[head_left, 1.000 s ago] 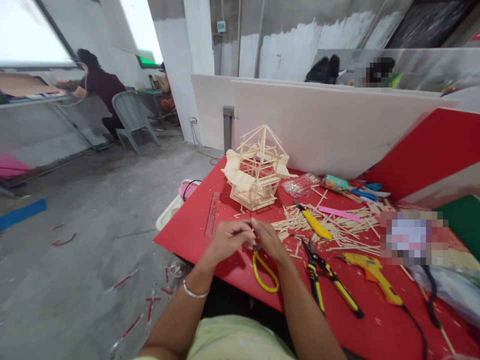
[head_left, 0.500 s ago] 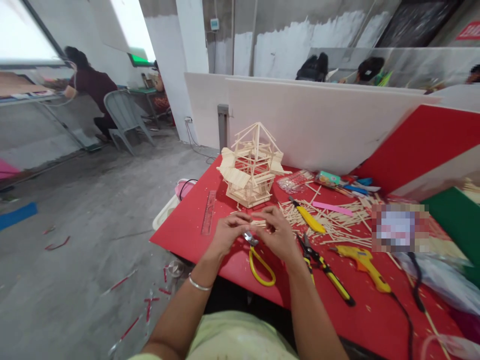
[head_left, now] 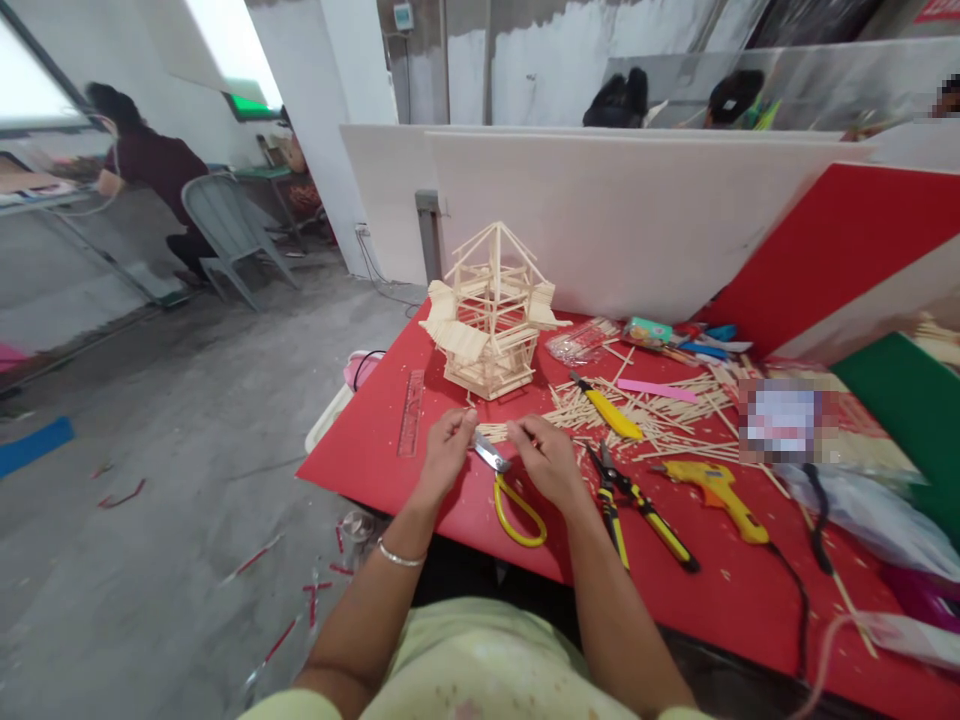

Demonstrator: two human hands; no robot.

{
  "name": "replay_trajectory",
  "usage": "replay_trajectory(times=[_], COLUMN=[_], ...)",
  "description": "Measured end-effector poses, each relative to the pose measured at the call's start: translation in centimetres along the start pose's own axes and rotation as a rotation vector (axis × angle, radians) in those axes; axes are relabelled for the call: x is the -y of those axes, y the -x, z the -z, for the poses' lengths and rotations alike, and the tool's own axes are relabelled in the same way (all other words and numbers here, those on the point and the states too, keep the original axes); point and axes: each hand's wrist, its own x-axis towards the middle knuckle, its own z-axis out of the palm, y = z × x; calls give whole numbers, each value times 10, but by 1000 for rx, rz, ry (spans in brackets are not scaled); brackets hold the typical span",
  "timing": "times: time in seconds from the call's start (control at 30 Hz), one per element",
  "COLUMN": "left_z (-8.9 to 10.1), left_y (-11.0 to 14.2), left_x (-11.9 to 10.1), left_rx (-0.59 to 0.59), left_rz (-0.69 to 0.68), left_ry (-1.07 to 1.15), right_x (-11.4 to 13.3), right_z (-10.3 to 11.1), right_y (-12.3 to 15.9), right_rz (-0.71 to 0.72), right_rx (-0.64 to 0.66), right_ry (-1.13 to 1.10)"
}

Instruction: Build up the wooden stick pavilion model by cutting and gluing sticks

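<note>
My left hand (head_left: 448, 448) is closed, its thumb and fingertips pressed together near the scissors' blades; anything in them is too small to make out. My right hand (head_left: 549, 458) is also closed, fingers curled in a pinch whose content I cannot see. Between and below the hands lie scissors (head_left: 519, 512) with yellow handles, their metal blades pointing up and left. Short wooden sticks (head_left: 493, 432) lie just beyond the blades. Farther back stands a pavilion-like model (head_left: 491, 345) built of thin sticks, with slatted roof panels.
Loose sticks (head_left: 667, 405) spread over the red tabletop (head_left: 457, 515). A yellow utility knife (head_left: 616, 415), cutting pliers (head_left: 649, 530) and a corded glue gun (head_left: 716, 492) lie to the right. A clear ruler (head_left: 409, 415) lies left. White boards (head_left: 637, 215) stand behind; people sit beyond.
My hands have moved apart from each other, showing more of the scissors' blades between them. The whole view has shifted slightly, and the model stays standing.
</note>
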Motion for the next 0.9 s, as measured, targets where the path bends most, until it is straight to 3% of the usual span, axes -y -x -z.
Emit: replay_trajectory(times=[0.2, 0.4, 0.53, 0.63, 0.77, 0.9], left_z=[-6, -9, -11, -10, -7, -4], left_y=[2, 7, 9, 8, 6, 3], left_x=[-2, -5, -9, -9, -10, -15], left_rx=[40, 209, 280, 264, 223, 109], left_rz=[29, 1, -34, -31, -14, -136], left_ry=[64, -16, -29, 20, -9, -129], right_x=[3, -1, -5, -10, -18, -23], right_z=[0, -6, -7, -7, -7, -10], right_y=[2, 4, 7, 6, 4, 2], right_rz=[-45, -54, -127, -153, -220, -242], right_rx=[-20, 6, 119, 178, 69, -52], right_ry=[-98, -116, -254, -390, -385, -357])
